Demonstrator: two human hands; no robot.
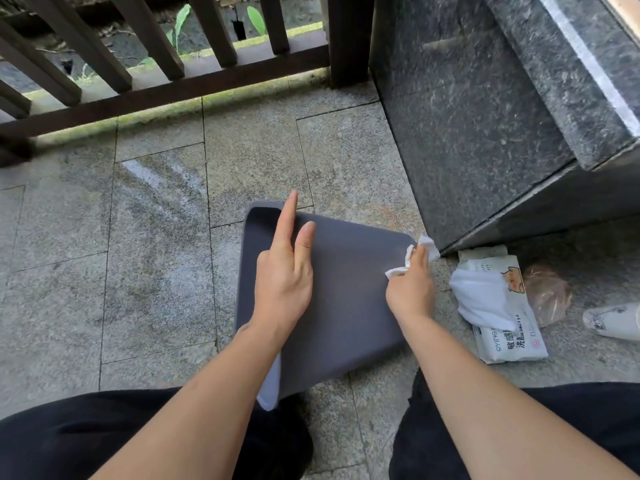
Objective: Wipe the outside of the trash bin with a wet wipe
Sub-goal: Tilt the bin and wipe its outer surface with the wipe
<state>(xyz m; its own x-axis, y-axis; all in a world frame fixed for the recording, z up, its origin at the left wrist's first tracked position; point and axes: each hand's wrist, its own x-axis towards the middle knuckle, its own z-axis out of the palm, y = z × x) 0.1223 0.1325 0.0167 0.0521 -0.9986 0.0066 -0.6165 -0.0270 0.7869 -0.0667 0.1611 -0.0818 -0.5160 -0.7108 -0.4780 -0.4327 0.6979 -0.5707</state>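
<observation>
A grey trash bin (346, 306), tipped on the stone floor (156, 271), is steadied by the left hand (284, 282), fingers (289, 220) spread flat; a wet wipe (412, 258) is pinched against its 3 o'clock edge by the right hand (410, 289).

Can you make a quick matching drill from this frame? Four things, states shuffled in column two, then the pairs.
Things
1. trash bin
2. wet wipe
3. wipes pack
4. left hand

States
A. lies on the floor right of the bin, a white sheet sticking out
B. rests on the bin with two fingers stretched out
C. grey, tipped on its side on the stone floor
D. bunched in the right hand at the bin's right edge

Pairs: 1-C, 2-D, 3-A, 4-B
</observation>
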